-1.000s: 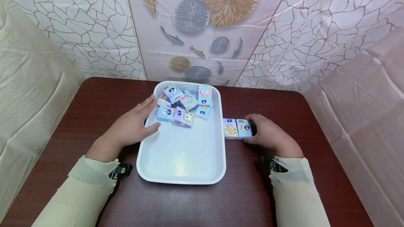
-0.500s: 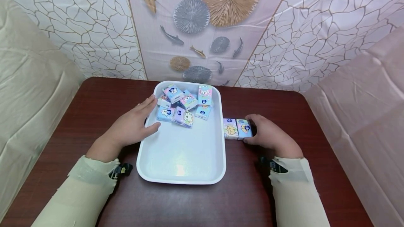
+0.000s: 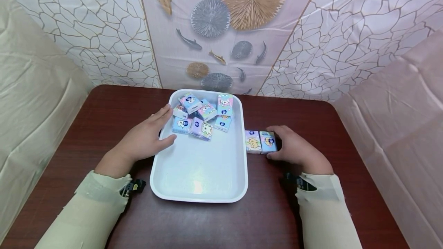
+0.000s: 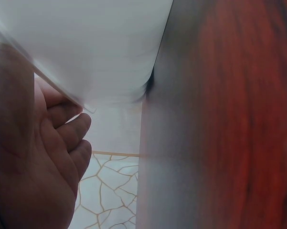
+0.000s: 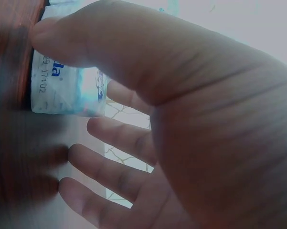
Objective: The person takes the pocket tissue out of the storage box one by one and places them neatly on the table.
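Observation:
A white tray (image 3: 200, 164) stands mid-table, holding a loose heap of small cartoon-printed tissue packs (image 3: 207, 110) at its far end. My left hand (image 3: 147, 135) rests on the tray's left rim, fingers extended and thumb over the inside. From below, the left wrist view has its fingers (image 4: 74, 129) beside the tray wall. Right of the tray, a lilac tissue pack (image 3: 253, 141) and a blue tissue pack (image 3: 268, 141) lie side by side on the table. My right hand (image 3: 294, 145) pinches the blue pack's outer end between thumb and forefinger; its other fingers (image 5: 110, 171) spread loosely in the right wrist view.
The dark red-brown table (image 3: 194, 226) extends around the tray. Behind it hangs a patterned cloth (image 3: 221, 49), with plain pale cloth (image 3: 398, 118) at both sides. The lilac pack sits right against the tray's right wall.

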`<state>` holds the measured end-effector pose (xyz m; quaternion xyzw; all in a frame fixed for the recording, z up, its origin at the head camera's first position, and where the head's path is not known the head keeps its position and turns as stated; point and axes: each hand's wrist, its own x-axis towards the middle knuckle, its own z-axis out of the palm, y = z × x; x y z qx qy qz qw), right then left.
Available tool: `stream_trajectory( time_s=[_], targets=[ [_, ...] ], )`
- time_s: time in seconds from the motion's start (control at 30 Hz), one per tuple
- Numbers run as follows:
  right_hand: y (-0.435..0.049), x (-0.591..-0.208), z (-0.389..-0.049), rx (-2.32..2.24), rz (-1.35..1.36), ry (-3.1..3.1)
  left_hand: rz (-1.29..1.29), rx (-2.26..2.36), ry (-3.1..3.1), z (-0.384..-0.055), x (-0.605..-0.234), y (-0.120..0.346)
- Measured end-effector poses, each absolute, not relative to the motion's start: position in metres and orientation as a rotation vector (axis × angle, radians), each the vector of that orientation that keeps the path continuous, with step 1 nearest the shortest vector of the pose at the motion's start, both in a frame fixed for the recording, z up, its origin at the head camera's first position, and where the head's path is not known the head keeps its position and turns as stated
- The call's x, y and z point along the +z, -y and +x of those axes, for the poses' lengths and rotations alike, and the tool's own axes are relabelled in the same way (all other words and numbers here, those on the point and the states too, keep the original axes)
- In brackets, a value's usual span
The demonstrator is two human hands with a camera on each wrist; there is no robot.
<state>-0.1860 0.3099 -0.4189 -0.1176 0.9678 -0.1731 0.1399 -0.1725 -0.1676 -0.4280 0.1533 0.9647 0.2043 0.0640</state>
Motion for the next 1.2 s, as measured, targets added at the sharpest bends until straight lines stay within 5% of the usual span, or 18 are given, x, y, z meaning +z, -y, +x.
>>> stream_trajectory(
  time_s=[1.2],
  targets=[
    [-0.272,-0.368,-0.157,-0.582,-0.703,-2.995,0.44,0.639,-2.915,-0.174,-0.432,0.168]
  ],
)
